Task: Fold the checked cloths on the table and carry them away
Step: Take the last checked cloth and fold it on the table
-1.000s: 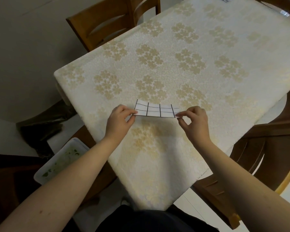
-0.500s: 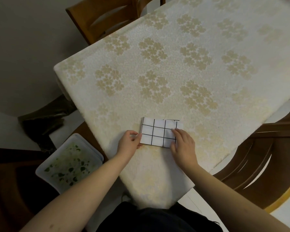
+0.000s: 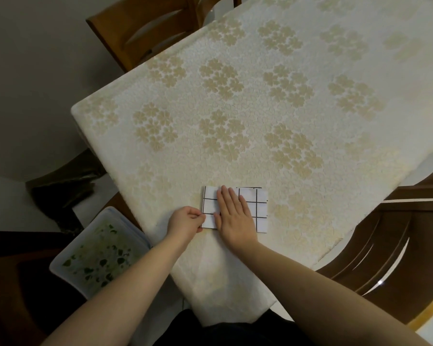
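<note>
A small white checked cloth (image 3: 260, 208) with black grid lines lies folded flat near the front corner of the table (image 3: 260, 108). My right hand (image 3: 233, 213) lies flat on its middle, fingers straight and pointing away from me. At the cloth's left edge, my left hand (image 3: 185, 221) pinches the lower left corner between thumb and fingers. The right hand hides the cloth's middle.
The table wears a cream cloth with gold flower clusters. A wooden chair (image 3: 140, 28) stands at the far left side, another dark chair (image 3: 398, 245) at the right. On the floor to the left sits a white plastic tub (image 3: 98, 253) with green scraps.
The cloth was held up between both hands, then laid down folded. My right hand has since slid from the cloth's right edge onto its middle and flattened. My left hand stays at the left edge.
</note>
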Motion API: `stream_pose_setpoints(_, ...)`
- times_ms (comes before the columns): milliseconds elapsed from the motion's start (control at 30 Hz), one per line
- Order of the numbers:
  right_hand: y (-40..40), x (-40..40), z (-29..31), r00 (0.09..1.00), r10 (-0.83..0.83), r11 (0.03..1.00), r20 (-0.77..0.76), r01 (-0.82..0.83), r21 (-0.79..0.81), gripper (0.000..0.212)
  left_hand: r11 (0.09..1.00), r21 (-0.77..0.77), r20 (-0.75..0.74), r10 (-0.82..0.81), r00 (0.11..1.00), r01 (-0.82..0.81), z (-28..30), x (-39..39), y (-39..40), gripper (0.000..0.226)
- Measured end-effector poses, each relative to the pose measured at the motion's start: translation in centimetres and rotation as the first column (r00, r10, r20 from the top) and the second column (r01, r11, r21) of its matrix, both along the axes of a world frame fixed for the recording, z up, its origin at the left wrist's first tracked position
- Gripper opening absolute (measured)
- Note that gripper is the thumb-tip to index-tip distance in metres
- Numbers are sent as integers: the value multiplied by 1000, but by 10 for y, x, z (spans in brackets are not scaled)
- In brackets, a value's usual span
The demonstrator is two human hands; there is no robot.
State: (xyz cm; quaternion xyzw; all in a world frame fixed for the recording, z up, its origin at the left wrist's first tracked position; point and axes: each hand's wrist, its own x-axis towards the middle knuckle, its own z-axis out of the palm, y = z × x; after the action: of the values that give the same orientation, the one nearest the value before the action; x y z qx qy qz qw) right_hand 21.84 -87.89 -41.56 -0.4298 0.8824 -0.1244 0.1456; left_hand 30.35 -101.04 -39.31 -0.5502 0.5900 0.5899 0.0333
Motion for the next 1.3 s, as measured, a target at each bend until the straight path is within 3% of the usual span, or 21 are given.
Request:
stream_pose_setpoints(267,8,-13,-7,999,21,999,28,-22,37,58,998,28,-58,-62,996,64,7,-18,-8,16)
stream_pose_setpoints(400,8,-14,-7,999,27,999,33,-28,24,59,993,-51,-4,-111,994,110,4,-28,-12,4)
stream_pose_setpoints(500,13,-18,-10,999,34,999,40,-34,12,60,987,-95,46,-128,991,131,-1,-28,-15,12)
stream_pose_setpoints(833,93,-71,0,978,-210,967,-17,210,141,65,974,-159,27,-162,986,164,13,-22,-10,4)
stream_pose_setpoints(933,102,-76,7,968,-231,971,93,225,78,71,953,-213,-12,-223,975,215,24,-15,-11,14)
stream_pose_setpoints(1000,97,-76,18,939,-251,961,235,270,-53,80,951,-222,-66,-235,970,216,35,-10,-11,19)
stream_pose_setpoints(1067,85,-68,33,838,-268,904,475,389,-176,87,968,-175,-135,-206,969,181,48,-3,-10,17)
stream_pose_setpoints(1167,68,-54,53,546,-259,788,797,597,-153,86,980,-129,-216,-177,960,152,65,7,-10,12)
stream_pose_setpoints(1300,64,-40,63,233,-182,673,955,738,-52,32,991,-77,-253,-124,960,108,84,19,-6,9)
